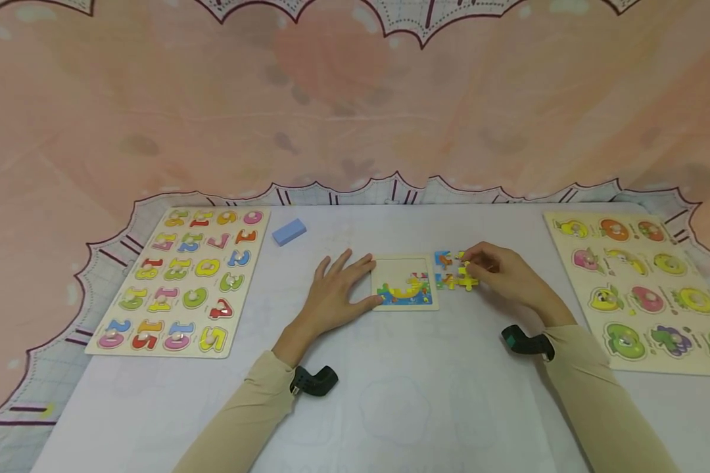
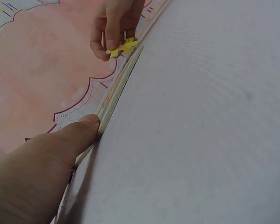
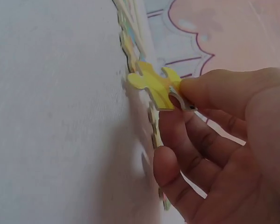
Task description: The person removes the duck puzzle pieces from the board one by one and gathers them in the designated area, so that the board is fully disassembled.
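My left hand (image 1: 336, 293) has its fingers spread, with fingertips and thumb at the left edge of a small wooden puzzle tray (image 1: 399, 265). The lower part of the tray is filled with colourful jigsaw pieces, and its upper part shows bare wood. Right of the tray, my right hand (image 1: 509, 272) pinches a yellow jigsaw piece (image 3: 151, 86) between thumb and fingers. In the right wrist view the piece's knobs stick out past the fingertips. Several loose jigsaw pieces (image 1: 443, 259), blue and yellow, lie between the tray and that hand, partly hidden by its fingers.
A number board (image 1: 183, 282) lies on the left and a fruit board (image 1: 645, 289) on the right. Behind my left hand is a blue block (image 1: 289, 232). The white table (image 1: 390, 407) meets a peach patterned cloth (image 1: 355, 118) at the back.
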A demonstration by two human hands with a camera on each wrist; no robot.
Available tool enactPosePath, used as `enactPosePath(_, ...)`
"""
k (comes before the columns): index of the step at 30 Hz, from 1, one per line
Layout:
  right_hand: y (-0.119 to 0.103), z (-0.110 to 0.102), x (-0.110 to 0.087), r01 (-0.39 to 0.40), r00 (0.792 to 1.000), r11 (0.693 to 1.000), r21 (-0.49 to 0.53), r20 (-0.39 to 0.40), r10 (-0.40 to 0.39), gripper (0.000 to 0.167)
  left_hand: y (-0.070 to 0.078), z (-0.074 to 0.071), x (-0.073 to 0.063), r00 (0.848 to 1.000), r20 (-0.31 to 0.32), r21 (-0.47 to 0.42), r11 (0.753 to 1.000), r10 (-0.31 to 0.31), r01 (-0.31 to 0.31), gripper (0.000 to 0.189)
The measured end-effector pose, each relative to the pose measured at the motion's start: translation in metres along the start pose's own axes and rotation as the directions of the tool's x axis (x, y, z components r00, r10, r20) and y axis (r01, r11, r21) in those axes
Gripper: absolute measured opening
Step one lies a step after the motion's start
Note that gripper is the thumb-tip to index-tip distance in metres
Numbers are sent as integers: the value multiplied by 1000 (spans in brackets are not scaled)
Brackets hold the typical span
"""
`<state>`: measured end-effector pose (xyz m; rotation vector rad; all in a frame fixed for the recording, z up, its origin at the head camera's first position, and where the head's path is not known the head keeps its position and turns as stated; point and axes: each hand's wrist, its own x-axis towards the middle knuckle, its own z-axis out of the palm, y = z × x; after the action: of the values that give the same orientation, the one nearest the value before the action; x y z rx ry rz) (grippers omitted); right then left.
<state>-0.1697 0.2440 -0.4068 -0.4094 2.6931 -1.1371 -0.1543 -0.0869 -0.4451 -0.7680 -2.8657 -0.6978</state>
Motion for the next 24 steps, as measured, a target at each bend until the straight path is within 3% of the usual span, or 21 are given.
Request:
enactPosePath(11,12,3,-2,57,997,991,-125,-39,-62,16,1,-1,0,1000,2,-5,1000,-3,3,68)
enactPosePath(24,6,8,0,101,990,982,-157,-79,-115,15,1,-1,0,1000,9,6,1000,-7,7,68)
